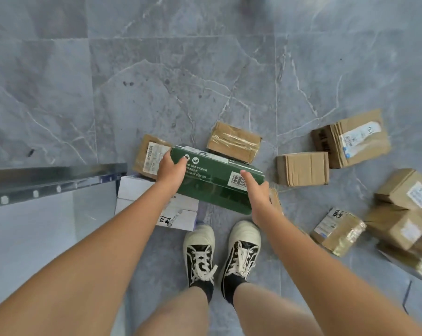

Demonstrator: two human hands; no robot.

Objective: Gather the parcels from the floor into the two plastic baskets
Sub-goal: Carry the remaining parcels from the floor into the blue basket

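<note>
Bare legs and two black-and-white sneakers fill the bottom of the view, planted just short of a scatter of parcels on the grey marble floor. Both arms reach down to a green box, the left hand wrapped over its left end and the right hand clamped on its right end, thumb lying by the barcode; a grip at each end probably suits a long box that would tip if taken one-handed. It sits tilted over a white parcel, so it looks lifted rather than lying flat. Brown cardboard parcels wait beyond and to the right: a taped carton, a plain carton, a labelled carton. No plastic basket can be made out for certain; a metal-edged pale surface lies to the left.
</note>
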